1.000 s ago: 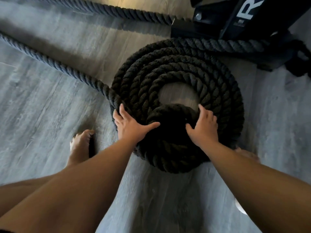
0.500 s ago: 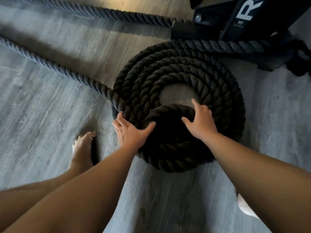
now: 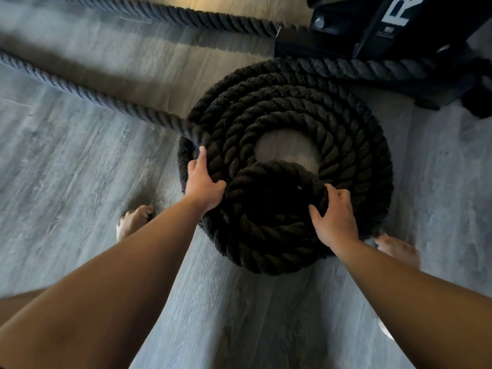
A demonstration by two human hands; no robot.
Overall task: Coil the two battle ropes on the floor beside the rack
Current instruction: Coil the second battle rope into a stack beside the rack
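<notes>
A thick black battle rope lies wound in a round coil [image 3: 343, 145] on the grey floor, several turns wide and stacked at its near side, with bare floor showing in the centre hole. Its loose length [image 3: 87, 93] runs off to the far left. My left hand [image 3: 203, 183] rests on the coil's left side where that length joins, fingers straight. My right hand [image 3: 335, 217] grips the raised inner loop [image 3: 271, 187] at the near right, fingers curled over it. A second rope [image 3: 202, 18] stretches along the top toward the rack.
The black rack base [image 3: 378, 41] stands at the top right, with a rope length [image 3: 354, 67] lying along its foot. My bare feet are planted either side of the coil, left foot [image 3: 134, 219] and right foot [image 3: 399, 249]. Grey plank floor [image 3: 66, 182] surrounds the coil.
My left hand slid up the coil's left side toward the incoming rope. My right hand shifted right and curled round the raised inner loop. The view tipped closer over the coil.
</notes>
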